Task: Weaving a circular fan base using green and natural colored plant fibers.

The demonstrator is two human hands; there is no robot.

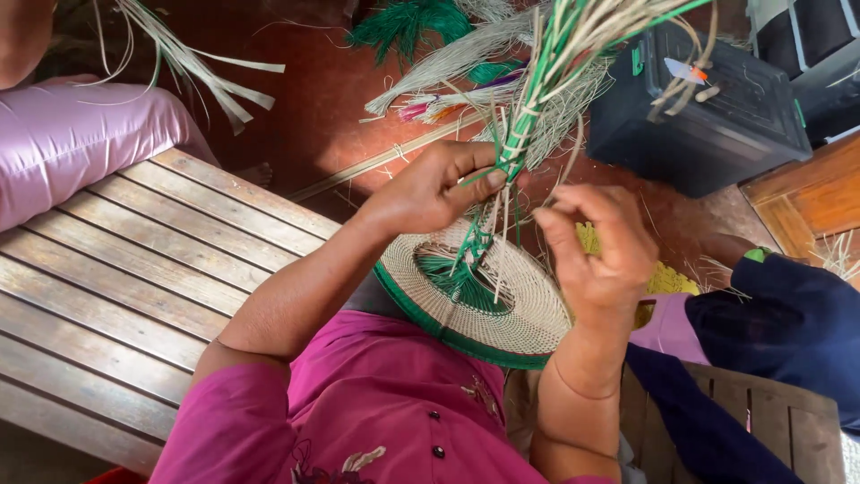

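Two hands: both the person's own, raised over a half-woven round piece, one pinching, one curled.
Left hand (pixel 430 190): thumb and fingers pinched on a bundle of pale and green strands (pixel 537 99) just above where they enter the weave, apparently to keep them gathered and taut.
Right hand (pixel 598 246): fingers bent inward beside the bundle, fingertips close to the thin pale strands; whether it actually grips one I cannot tell.
Woven disc (pixel 515 309): lies on the lap just under both hands, tilted toward the wearer; tight coiled rings of cream fibre, a green band along the rim, an open centre where loose green strands hang.
Strand ends: fan upward and outward past the hands, flat, dry and grass-like, some dyed bright green.
Lap: magenta garment (pixel 358 394) with small dark buttons, serving as the work rest.
Left side: slatted wooden bench (pixel 116 287), weathered grey-brown boards with gaps.
Floor: reddish surface strewn with fibre bundles (pixel 448 54), cream, dark green and some purple-orange tips.
Upper right: dark plastic box (pixel 708 134) with a few strands draped across it.
Others: a pink-clad limb at upper left, a dark blue sleeve (pixel 788 323) at right.
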